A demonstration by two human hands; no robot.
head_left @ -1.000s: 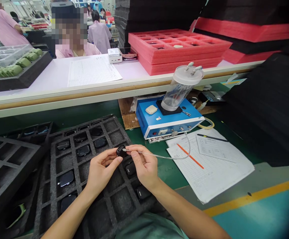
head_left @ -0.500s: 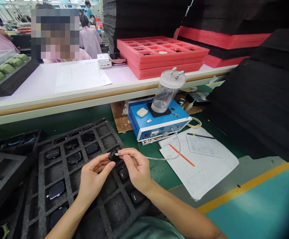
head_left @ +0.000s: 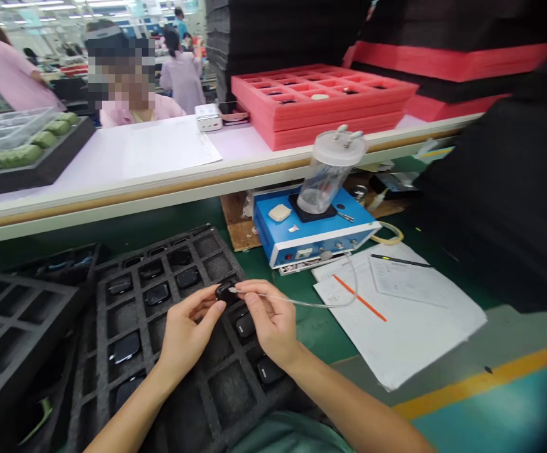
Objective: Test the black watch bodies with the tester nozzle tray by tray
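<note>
A small black device [head_left: 226, 291] is held over a black foam tray [head_left: 101, 352] by the partly curled left hand [head_left: 191, 333]. A thin clear tube [head_left: 297, 302] is pinched against it by the right hand [head_left: 271, 321]. Similar black devices [head_left: 157, 294] are seated in the tray's cells.

cam: head-worn, single view | aim: fwd + down | range: close on L hand [head_left: 186, 333], R hand [head_left: 272, 327]
</note>
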